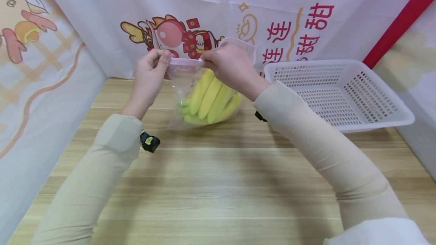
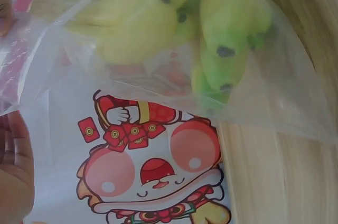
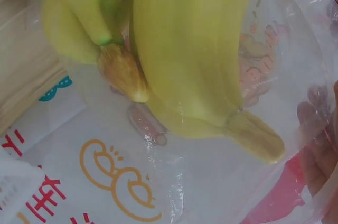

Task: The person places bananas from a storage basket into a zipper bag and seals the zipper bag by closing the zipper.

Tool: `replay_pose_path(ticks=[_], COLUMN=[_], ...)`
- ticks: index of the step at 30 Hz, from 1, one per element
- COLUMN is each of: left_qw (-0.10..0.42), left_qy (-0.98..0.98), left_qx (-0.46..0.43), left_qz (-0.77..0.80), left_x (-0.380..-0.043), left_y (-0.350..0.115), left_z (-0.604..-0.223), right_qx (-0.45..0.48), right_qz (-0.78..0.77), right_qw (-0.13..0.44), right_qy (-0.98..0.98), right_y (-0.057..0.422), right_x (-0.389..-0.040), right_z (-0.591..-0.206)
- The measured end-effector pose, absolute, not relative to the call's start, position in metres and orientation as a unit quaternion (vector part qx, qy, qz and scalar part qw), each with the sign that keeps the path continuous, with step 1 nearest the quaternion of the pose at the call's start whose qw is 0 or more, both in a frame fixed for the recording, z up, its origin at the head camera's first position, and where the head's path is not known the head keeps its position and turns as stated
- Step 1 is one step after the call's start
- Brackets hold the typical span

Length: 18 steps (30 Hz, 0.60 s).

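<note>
A clear zip bag (image 1: 177,86) with a pink seal strip holds several yellow bananas (image 1: 212,97) with green tips. My left hand (image 1: 151,74) pinches the top left corner of the strip between thumb and fingers. Farther right along the same strip, my right hand (image 1: 231,65) pinches it, and the strip's right end sticks up behind that hand. In the left wrist view the bananas (image 2: 222,49) show their dark-spotted tips through the plastic. Brown stems of the bananas (image 3: 190,65) appear in the right wrist view, with fingers (image 3: 317,145) at the bag's edge.
A white perforated plastic basket (image 1: 371,124) stands on the right of the wooden table (image 1: 204,184), beside my right forearm. A printed cloth (image 1: 211,14) with red characters and cartoon figures hangs behind the bag. Another patterned cloth (image 1: 51,97) lines the left side.
</note>
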State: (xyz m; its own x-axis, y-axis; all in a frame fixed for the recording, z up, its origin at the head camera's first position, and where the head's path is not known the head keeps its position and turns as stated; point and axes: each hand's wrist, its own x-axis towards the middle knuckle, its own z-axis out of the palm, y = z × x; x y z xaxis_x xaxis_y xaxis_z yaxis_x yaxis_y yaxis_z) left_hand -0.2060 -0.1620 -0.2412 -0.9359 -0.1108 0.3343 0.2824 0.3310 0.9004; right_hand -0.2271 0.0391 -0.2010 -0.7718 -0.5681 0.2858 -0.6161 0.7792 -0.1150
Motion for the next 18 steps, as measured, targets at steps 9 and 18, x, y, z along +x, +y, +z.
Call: replay_pose_path(ticks=[9, 18], left_qw=[0.069, 0.136], left_qy=[-0.872, -0.856], left_qx=[-0.059, -0.061], left_qz=[-0.481, -0.495], left_x=[-0.204, -0.203], left_y=[-0.149, -0.138], left_z=[-0.226, -0.23], right_qx=[0.309, 0.3], right_qz=[0.123, 0.103], right_qw=[0.101, 0.086], right_qy=[-0.938, -0.945], right_y=[0.035, 0.03], right_x=[-0.229, -0.225], right_z=[-0.2, -0.197])
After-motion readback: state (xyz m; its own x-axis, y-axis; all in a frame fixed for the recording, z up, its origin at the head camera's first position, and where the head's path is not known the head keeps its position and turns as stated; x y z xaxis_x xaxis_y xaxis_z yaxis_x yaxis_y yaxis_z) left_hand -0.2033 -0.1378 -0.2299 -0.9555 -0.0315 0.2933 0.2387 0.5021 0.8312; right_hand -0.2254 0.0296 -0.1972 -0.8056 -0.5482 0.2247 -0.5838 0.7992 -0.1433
